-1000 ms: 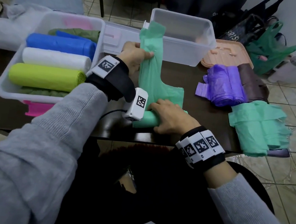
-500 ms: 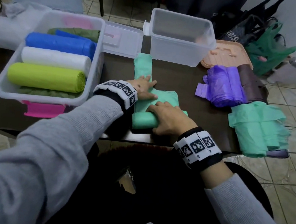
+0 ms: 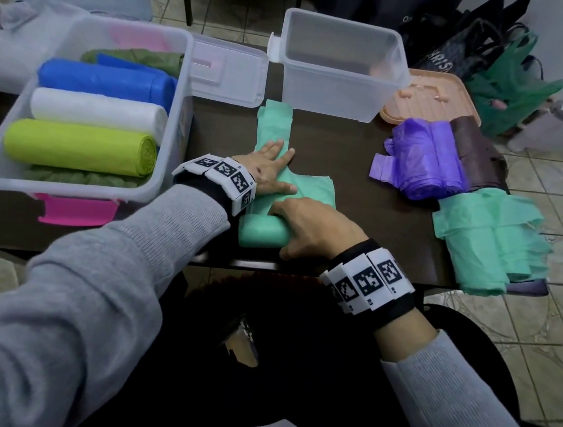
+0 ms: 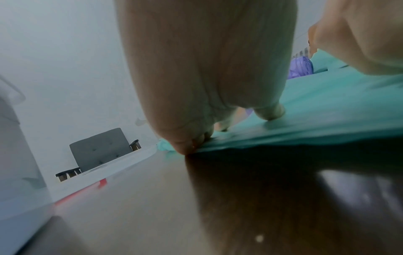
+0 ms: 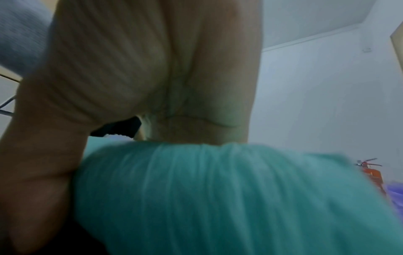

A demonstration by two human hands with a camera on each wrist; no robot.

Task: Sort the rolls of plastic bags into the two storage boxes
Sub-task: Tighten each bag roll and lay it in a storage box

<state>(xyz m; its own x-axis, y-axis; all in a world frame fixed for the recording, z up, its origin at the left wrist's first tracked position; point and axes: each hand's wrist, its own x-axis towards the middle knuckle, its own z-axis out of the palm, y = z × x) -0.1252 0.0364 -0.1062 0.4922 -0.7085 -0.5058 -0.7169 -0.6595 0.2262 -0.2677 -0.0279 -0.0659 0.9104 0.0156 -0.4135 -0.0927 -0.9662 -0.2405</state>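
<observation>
A mint-green roll of bags (image 3: 262, 234) lies near the table's front edge, its loose strip (image 3: 275, 123) stretched flat toward the empty clear box (image 3: 342, 71). My left hand (image 3: 272, 167) lies flat with straight fingers pressing the strip (image 4: 316, 113) down. My right hand (image 3: 313, 226) curls over the roll (image 5: 218, 198) and holds it. The left clear box (image 3: 180, 76) holds blue, white, lime and olive rolls. A purple roll (image 3: 423, 158), a brown roll (image 3: 474, 156) and a loose mint-green roll (image 3: 490, 240) lie at the right.
A clear lid (image 3: 225, 70) lies between the boxes and a peach lid (image 3: 432, 100) behind the purple roll. A pink lid (image 3: 77, 211) sticks out under the left box. Bags (image 3: 513, 80) stand on the tiled floor at the back right.
My left hand has brought the raised green strip down onto the table and now presses it flat. My right hand has stayed on the roll.
</observation>
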